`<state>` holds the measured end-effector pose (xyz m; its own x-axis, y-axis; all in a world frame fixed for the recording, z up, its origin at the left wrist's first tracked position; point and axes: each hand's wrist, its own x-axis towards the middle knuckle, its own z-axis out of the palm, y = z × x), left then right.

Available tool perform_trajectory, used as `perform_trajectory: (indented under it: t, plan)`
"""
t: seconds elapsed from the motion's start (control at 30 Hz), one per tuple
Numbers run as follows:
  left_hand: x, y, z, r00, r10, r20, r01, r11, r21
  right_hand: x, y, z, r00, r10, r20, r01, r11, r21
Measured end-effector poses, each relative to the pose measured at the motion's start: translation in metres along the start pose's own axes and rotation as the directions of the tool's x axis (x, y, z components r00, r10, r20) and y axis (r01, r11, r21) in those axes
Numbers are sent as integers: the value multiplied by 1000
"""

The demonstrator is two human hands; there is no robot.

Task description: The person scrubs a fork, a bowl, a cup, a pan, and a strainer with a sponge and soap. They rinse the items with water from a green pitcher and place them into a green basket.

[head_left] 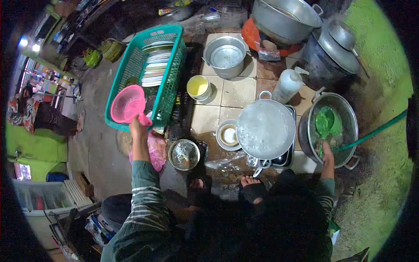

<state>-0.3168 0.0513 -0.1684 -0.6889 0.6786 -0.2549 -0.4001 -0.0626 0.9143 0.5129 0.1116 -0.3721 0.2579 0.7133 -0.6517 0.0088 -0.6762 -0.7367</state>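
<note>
Head view, inspector: where is the left hand?

— Left hand (pixel 138 126) is closed on the handle of a pink colander (pixel 127 104), held up at the near edge of the teal basket (pixel 171 83), which carries stacked plates (pixel 156 70).

And the right?

— Right hand (pixel 327 153) sits at the near rim of the right-hand pot (pixel 351 126), by a green ladle (pixel 324 122) and green hose (pixel 375 131). Whether it is gripping anything, I cannot tell.

Between them?

— A large pot of foamy water (pixel 265 129) on the tiled floor (pixel 233 92), a small bowl (pixel 228 135) just beside it, a metal bowl (pixel 184 154) near a pink bag (pixel 156 150). Further off: yellow cup (pixel 198 86), white bottle (pixel 288 85), empty steel pot (pixel 226 56).
</note>
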Motion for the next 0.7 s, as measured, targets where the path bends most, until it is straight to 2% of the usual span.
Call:
perform_trajectory:
  t: [0.07, 0.1, 0.13, 0.17, 0.2, 0.27, 0.3, 0.33, 0.37, 0.4, 0.43, 0.47, 0.53, 0.57, 0.6, 0.63, 0.67, 0.7]
  plan:
    - [-9, 5, 10, 966, 164, -201, -66, 904, 421, -51, -42, 23, 978, -80, 193, 16, 950, 313]
    - [-21, 1, 21, 969, 153, -192, -59, 905, 422, -63, -52, 26, 981, -75, 179, 16, 949, 314]
    - [-40, -9, 38, 854, 484, -194, -335, 794, 508, -71, -60, 28, 968, -128, 217, 6, 874, 486]
    - [-61, -19, 55, 633, 757, -162, -555, 589, 587, -81, -66, 32, 951, -188, 246, -14, 768, 640]
    - [-87, -27, 72, 691, 721, -59, -598, 615, 514, -96, -72, 38, 952, -185, 242, -13, 769, 639]
    - [-140, -55, 117, 730, 634, 256, -616, 448, 648, -131, -79, 51, 951, -237, 199, -9, 620, 784]
    - [-158, -78, 133, 736, 516, 438, -663, 414, 624, -145, -79, 57, 962, -228, 153, 20, 614, 789]
    - [-184, -98, 152, 736, 412, 537, -676, 398, 620, -155, -75, 60, 963, -224, 150, 21, 616, 787]
    - [-189, -134, 151, 757, 197, 623, -644, 392, 658, -164, -69, 63, 971, -195, 139, 21, 648, 762]
    - [-200, -158, 153, 546, 220, 809, -834, 243, 496, -170, -64, 61, 977, -168, 127, 21, 677, 735]
    - [-201, -184, 146, 478, 27, 878, -870, 151, 469, -173, -57, 56, 961, -219, 172, 49, 742, 668]
    - [-200, -195, 146, 476, 27, 879, -871, 154, 467, -180, -56, 56, 961, -219, 168, 52, 742, 668]
    - [-196, -215, 144, 595, 0, 804, -801, -83, 593, -196, -55, 55, 920, -345, 185, 231, 860, 454]
    - [-183, -221, 143, 686, -213, 696, -727, -151, 670, -201, -53, 50, 923, -339, 181, 228, 862, 453]
    - [-172, -228, 142, 685, -221, 695, -728, -147, 670, -205, -51, 43, 892, -378, 250, 275, 890, 363]
    - [-163, -231, 143, 658, -289, 695, -751, -187, 633, -209, -51, 39, 855, -406, 323, 327, 905, 273]
    - [-155, -235, 143, 631, -352, 691, -774, -224, 592, -213, -54, 39, 856, -405, 322, 327, 906, 270]
    - [-147, -241, 141, 582, -333, 742, -813, -238, 531, -217, -57, 42, 884, -338, 322, 332, 940, 77]
